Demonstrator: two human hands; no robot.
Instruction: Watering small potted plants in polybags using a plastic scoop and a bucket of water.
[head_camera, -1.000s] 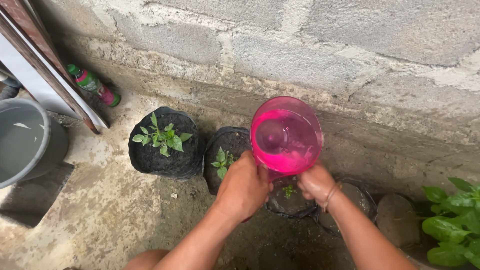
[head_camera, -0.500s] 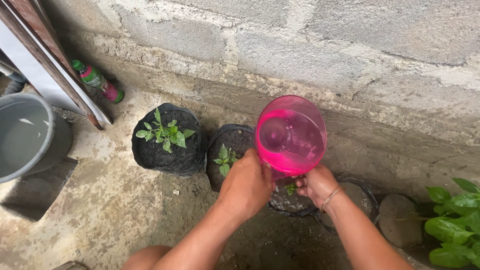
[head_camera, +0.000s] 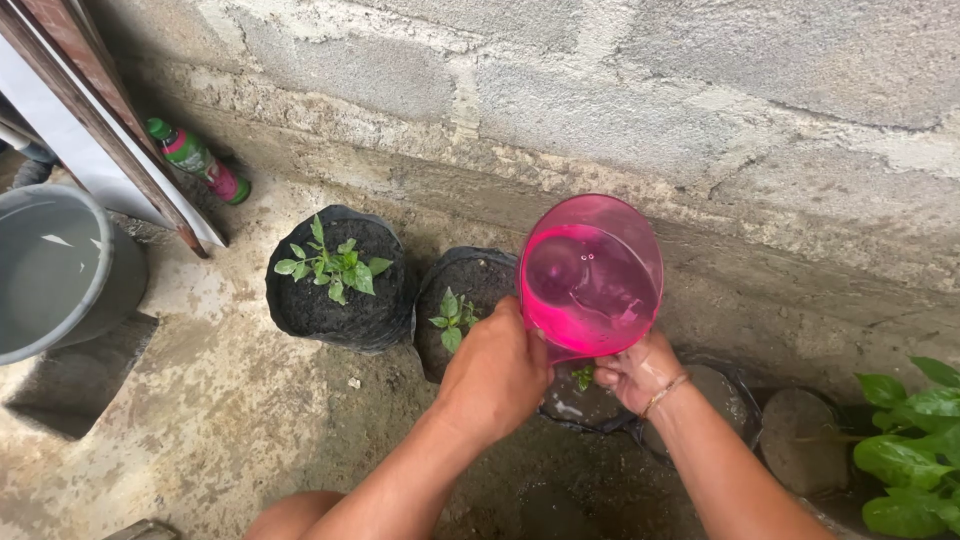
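Note:
My left hand (head_camera: 495, 375) grips the handle of a pink plastic dipper (head_camera: 592, 275) with water in it, held over a row of black grow bags. My right hand (head_camera: 636, 371) is cupped under the dipper's near rim, fingers spread, just above a tiny seedling (head_camera: 582, 377) in a low black bag (head_camera: 575, 408). To the left stand two taller bags of dark soil, one with a small seedling (head_camera: 450, 320) and one with a bushier green plant (head_camera: 335, 268).
A rough concrete block wall (head_camera: 620, 90) runs behind the bags. A grey bucket of water (head_camera: 55, 270) stands at the left by a leaning board (head_camera: 110, 140) and a green and pink bottle (head_camera: 195, 160). Leafy plants (head_camera: 910, 440) grow at the right.
The dipper has tilted down a little toward me. My right hand has opened under its rim, beside the small seedling. The view has shifted slightly.

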